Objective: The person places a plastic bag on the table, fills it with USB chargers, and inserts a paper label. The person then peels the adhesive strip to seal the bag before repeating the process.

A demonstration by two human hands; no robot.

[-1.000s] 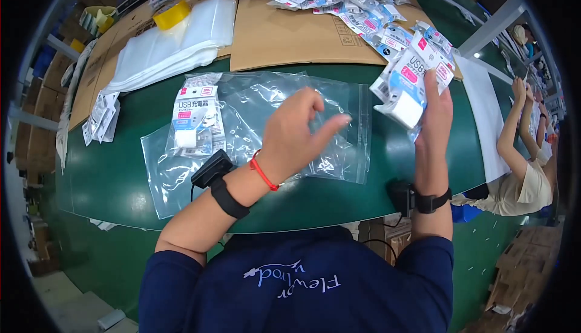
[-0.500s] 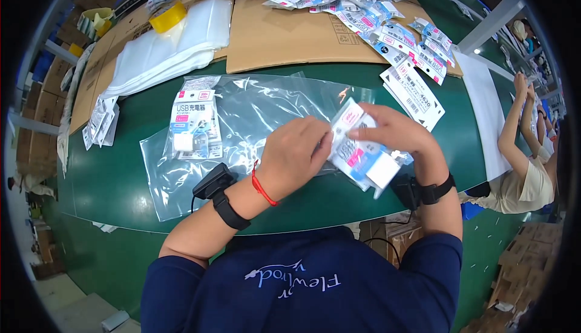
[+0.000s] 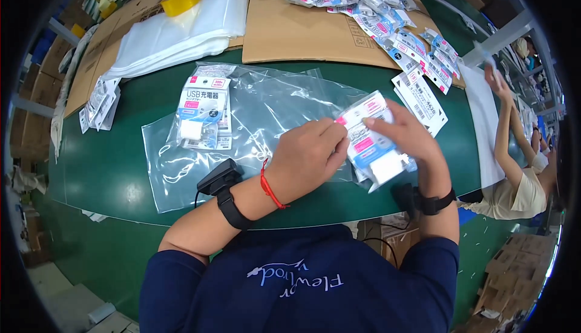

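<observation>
In front of me, my right hand (image 3: 404, 132) is closed round a small stack of bagged chargers (image 3: 374, 145), with the thumb pressed on the front one. White charger blocks show through the plastic at the lower end. My left hand (image 3: 311, 154) is curled, its fingers meeting the stack's upper left edge; the fingertips are partly hidden. Beneath both hands a large clear plastic bag (image 3: 254, 115) lies flat on the green table (image 3: 109, 163). On the bag's left part rests another small pile of bagged chargers (image 3: 203, 112), face up.
A heap of bagged chargers (image 3: 369, 6) covers the cardboard (image 3: 302, 36) at the back. Stacked clear bags (image 3: 181, 33) with a yellow tape roll (image 3: 180, 1) lie back left. White label sheets (image 3: 420, 102) lie right; folded tags (image 3: 100, 106) sit far left. A co-worker's arm (image 3: 508, 127) shows at right.
The stack in my right hand has turned more upright and shifted slightly right. My left hand has moved a little right with it. The whole view has shifted slightly.
</observation>
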